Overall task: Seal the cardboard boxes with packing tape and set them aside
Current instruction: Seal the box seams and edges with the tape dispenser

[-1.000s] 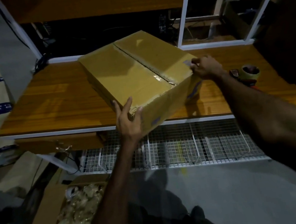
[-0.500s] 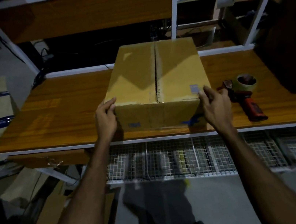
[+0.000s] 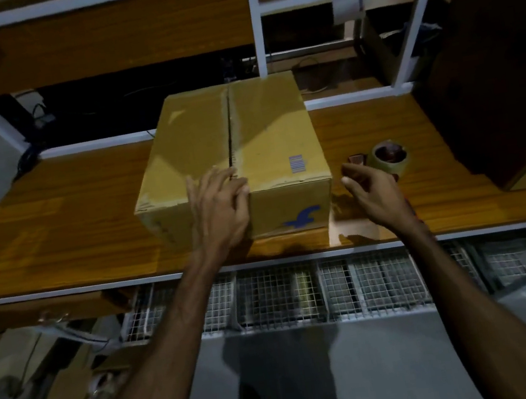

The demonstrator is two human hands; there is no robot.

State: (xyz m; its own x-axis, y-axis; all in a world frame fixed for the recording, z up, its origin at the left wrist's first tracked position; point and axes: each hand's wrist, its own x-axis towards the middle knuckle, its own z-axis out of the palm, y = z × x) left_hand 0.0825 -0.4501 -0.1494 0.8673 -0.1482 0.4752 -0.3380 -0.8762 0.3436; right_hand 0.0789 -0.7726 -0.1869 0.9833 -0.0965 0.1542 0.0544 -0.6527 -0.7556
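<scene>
Fingers of the left hand (image 3: 219, 202) lie flat on the box (image 3: 234, 155) top's near edge; right hand (image 3: 375, 192), loosely open, hovers at its three o'clock beside the tape dispenser (image 3: 388, 156).

Both bare forearms extend forward from the bottom of the view. The left hand (image 3: 221, 205) lies palm down, fingers spread and nearly straight. The right hand (image 3: 373, 193) is raised slightly to the right, its fingers loosely curled, holding nothing.
</scene>
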